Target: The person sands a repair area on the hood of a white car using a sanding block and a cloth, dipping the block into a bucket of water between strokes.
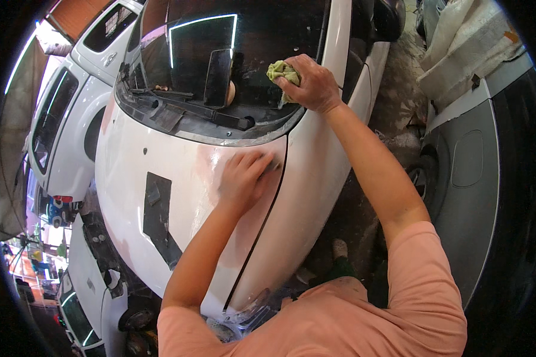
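Note:
The white car hood in front of me has dull pinkish patches near its rear right corner. My left hand presses down on that patch, slightly blurred. Under its fingertips shows the edge of a small dark piece that looks like sandpaper. Above the right end of the windshield base, my right hand is closed around a crumpled yellow-green cloth. A dark grey sheet of sandpaper lies on the hood, left of my left forearm, with a smaller dark piece on top.
A black phone leans on the windshield, above the wiper. Beside the car on the right stands a dark grey vehicle. White vehicles are parked at the left. The floor between the cars is wet and stained.

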Demonstrator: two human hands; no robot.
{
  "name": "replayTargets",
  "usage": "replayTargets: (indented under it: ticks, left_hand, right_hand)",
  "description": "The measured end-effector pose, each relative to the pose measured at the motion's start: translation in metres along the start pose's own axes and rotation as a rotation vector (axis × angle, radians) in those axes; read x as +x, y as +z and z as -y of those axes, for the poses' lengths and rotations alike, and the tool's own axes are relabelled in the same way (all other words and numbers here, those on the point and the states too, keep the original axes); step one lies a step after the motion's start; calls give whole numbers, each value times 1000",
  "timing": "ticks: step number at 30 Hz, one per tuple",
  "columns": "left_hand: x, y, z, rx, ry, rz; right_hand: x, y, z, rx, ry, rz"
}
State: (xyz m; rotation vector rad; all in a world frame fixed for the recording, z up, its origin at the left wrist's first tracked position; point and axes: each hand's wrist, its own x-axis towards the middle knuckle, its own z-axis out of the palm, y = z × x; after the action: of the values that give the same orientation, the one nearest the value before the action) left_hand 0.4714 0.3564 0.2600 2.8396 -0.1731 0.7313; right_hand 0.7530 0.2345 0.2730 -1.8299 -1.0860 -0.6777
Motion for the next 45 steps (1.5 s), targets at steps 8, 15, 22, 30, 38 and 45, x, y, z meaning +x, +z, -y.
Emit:
replayTargets:
  ticks: [8, 15, 22, 30, 38, 45]
  left_hand:
    - [29, 5, -2, 16, 8, -40]
    - [-40, -14, 2, 18, -30, 30]
    - [57, 13, 3, 11, 16, -39]
    - [4, -1, 9, 16, 7, 5]
    - [-8, 0, 14, 43, 4, 37]
    - [46, 11, 8, 65, 53, -34]
  right_hand:
    - [4, 9, 0, -78, -51, -50]
    - [0, -1, -6, -95, 29, -3]
    - [2, 11, 5, -81, -7, -57]
    - [2, 0, 0, -70, -4, -58]
    - [0, 0, -6, -58, -7, -62]
    - [4, 10, 0, -45, -32, -101]
